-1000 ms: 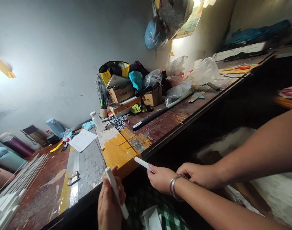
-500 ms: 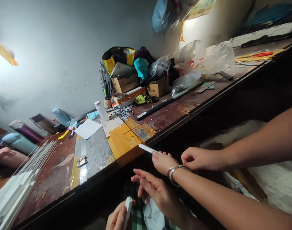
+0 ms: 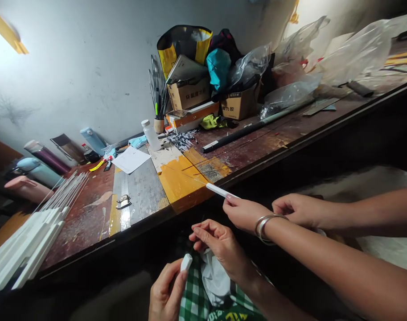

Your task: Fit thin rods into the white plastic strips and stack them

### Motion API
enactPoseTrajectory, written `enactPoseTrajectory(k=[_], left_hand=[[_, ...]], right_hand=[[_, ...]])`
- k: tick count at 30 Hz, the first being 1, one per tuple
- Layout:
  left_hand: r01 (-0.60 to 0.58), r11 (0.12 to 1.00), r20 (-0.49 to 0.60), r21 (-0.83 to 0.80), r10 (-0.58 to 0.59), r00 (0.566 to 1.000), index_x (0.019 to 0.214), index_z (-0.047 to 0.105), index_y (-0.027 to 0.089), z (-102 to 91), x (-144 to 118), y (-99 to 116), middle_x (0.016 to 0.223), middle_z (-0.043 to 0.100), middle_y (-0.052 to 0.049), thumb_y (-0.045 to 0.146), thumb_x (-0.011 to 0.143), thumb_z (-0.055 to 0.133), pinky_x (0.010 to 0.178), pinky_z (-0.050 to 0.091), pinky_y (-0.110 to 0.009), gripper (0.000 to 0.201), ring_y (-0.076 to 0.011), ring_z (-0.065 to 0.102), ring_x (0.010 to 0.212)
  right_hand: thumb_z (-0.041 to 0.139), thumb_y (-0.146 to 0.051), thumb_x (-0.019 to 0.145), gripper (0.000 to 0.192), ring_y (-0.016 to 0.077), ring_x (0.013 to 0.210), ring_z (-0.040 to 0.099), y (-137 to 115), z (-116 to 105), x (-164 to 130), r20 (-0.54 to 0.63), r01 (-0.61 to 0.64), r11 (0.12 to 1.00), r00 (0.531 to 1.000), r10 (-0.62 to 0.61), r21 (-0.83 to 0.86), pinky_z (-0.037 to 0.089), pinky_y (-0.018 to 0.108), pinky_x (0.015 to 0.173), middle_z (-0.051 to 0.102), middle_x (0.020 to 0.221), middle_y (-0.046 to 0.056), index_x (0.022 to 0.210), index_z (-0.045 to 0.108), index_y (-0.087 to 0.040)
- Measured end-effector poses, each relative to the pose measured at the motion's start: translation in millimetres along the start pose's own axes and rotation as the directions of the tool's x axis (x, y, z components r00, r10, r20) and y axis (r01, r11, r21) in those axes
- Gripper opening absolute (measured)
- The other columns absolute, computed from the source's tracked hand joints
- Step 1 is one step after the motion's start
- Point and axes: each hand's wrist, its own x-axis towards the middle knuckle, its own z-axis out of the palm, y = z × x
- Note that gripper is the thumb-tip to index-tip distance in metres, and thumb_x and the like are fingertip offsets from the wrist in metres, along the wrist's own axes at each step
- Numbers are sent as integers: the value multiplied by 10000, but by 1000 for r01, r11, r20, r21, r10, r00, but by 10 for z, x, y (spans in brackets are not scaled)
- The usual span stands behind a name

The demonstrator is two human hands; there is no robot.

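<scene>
My left hand (image 3: 166, 292) is low in the view and grips a short white tube (image 3: 186, 262) whose end sticks up past my thumb. My right hand (image 3: 219, 245) hovers just above and to the right of it, fingers curled, thumb against forefinger; I see nothing in it. Under it lies a crumpled white bag (image 3: 215, 278) on green checked cloth (image 3: 196, 303). A co-worker's braceleted hand (image 3: 245, 213) holds another white tube (image 3: 219, 191) out over the bench edge. Their other hand (image 3: 295, 208) is beside it.
The worn wooden bench (image 3: 89, 223) carries a metal ruler plate (image 3: 136, 191), a yellow patch (image 3: 176, 183), white rods (image 3: 32, 240) at the left, a black tube (image 3: 243, 131), a white bottle (image 3: 150, 135), boxes (image 3: 190, 93) and plastic bags (image 3: 290, 93). Another person's arm (image 3: 22, 187) rests at the far left.
My left hand dropped lower with its white tube. My right hand came into view and curled its fingers. The co-worker's hands shifted slightly right and up.
</scene>
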Motion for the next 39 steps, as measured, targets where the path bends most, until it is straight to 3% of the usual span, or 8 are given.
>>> enactPoseTrajectory(k=[6,9,22,30,35,39], left_hand=[[-149,989,-191,19,150,970,989,735,213,101,-47,-70,878,689,-49,338,772,693,740,469,-200,254,-167,638,807],[-177,984,-209,25,178,962,979,740,219,127,-43,-74,885,691,-49,309,767,704,754,473,-205,233,-171,641,813],[-132,991,-220,-34,121,968,967,743,212,167,-11,-29,868,687,-43,337,757,714,762,475,-201,246,-170,640,841],[-7,997,-180,-76,-7,984,949,746,199,164,22,-12,912,714,-46,402,770,682,793,474,-215,277,-196,638,897],[-110,994,-211,-15,104,972,992,735,203,180,-10,-29,937,709,-63,366,775,684,769,485,-231,276,-201,641,873],[-226,969,-283,99,245,927,986,741,223,207,-36,-53,927,699,-59,301,777,692,757,482,-216,228,-184,645,841]], right_hand=[[724,-496,738,352,103,548,596,23,-30,73,10,-37,999,999,37,6,484,222,558,680,691,3,729,599,-167],[721,-484,747,339,112,571,615,4,-44,61,58,-56,998,997,55,15,496,230,575,677,700,-1,742,588,-173],[708,-493,766,369,102,573,620,114,-23,32,92,-75,995,993,69,63,510,233,588,668,718,-8,742,527,-173],[730,-428,760,302,131,661,648,-2,-100,95,197,-73,996,978,63,43,522,262,653,691,776,18,870,636,-163],[718,-406,769,266,107,568,610,-40,-111,90,108,-44,999,993,46,-17,480,228,569,699,734,18,806,632,-157],[711,-454,763,314,100,529,593,-18,-74,53,68,-37,999,997,39,-37,472,226,541,687,708,5,745,587,-166]])
